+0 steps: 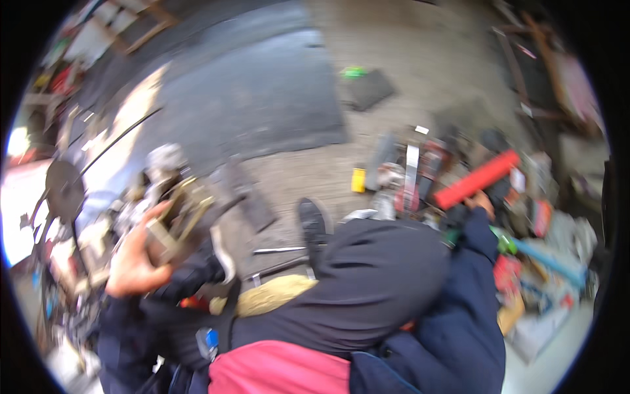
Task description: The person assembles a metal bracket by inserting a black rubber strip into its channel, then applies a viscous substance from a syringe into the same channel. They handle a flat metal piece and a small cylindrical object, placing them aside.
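At the left, my left hand [133, 261] is closed round a brass-coloured metal piece [189, 210] with a frame-like shape, blurred by motion. Its thumb and fingers are on the near side of the piece. My right arm stretches out to the right, where my right hand [482, 205] is up against the lower edge of a long red box-like bar [478, 179]. The fingers of that hand are partly hidden and smeared, so whether they grip the bar does not show. Tools and loose parts surround the bar.
Beyond my knee, a small yellow block [358, 180] and a steel strip [411, 169] lie among several tools. A dark mat [256, 92] covers the far left floor. A round dark disc [65, 190] on a stand rises at the left. A blue bar [548, 261] lies at the right.
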A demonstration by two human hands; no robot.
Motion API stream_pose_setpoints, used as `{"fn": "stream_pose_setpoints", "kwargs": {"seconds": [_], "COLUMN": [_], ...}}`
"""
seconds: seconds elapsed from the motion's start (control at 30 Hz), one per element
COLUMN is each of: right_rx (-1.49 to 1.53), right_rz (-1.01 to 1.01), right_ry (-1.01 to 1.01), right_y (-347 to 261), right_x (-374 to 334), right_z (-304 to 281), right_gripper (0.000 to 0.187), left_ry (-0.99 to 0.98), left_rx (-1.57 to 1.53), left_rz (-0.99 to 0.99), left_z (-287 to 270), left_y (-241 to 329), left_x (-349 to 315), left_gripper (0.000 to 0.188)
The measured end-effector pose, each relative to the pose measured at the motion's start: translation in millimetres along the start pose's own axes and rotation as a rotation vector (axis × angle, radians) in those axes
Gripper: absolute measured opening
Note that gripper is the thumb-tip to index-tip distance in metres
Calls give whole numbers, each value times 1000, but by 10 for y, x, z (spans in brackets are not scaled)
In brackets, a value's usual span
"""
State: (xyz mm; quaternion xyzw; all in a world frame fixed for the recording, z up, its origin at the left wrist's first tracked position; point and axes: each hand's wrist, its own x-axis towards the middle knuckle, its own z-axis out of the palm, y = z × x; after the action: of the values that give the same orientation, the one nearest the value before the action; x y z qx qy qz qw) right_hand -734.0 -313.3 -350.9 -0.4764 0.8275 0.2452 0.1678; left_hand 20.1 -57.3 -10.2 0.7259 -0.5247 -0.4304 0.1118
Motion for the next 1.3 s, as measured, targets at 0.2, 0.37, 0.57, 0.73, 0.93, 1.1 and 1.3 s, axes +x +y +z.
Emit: {"fn": "stream_pose_setpoints", "kwargs": {"seconds": [0.2, 0.37, 0.57, 0.73, 0.93, 1.1, 1.3], "right_rx": [56, 386, 988, 1075, 1021, 1054, 1151], "right_rz": [-92, -350, -575, -878, -1085, -958, -1032], "right_ry": [271, 530, 434, 394, 202, -57, -184], "right_y": [226, 309, 127, -566, -1698, -2296, -2675], "right_x": [-195, -269, -491, -1424, -2991, -3872, -4399], "right_z": [-59, -376, -1073, -1832, -2174, -2147, -1977], "right_gripper": [42, 33, 26, 22, 17, 16, 18], "left_ry": [-52, -44, -91, -56, -62, -87, -68], "left_rx": [5, -119, -210, -12, 0, -10, -23], "left_rz": [-46, -52, -41, 86, 209, 244, 301], "left_z": [-93, -68, -103, -82, -76, -84, -74], "left_y": [-37, 1, -106, -287, -463, -517, -587], "left_x": [-100, -88, -157, -70, -15, -15, -9], "left_gripper": [89, 87, 85, 77, 66, 68, 75]}}
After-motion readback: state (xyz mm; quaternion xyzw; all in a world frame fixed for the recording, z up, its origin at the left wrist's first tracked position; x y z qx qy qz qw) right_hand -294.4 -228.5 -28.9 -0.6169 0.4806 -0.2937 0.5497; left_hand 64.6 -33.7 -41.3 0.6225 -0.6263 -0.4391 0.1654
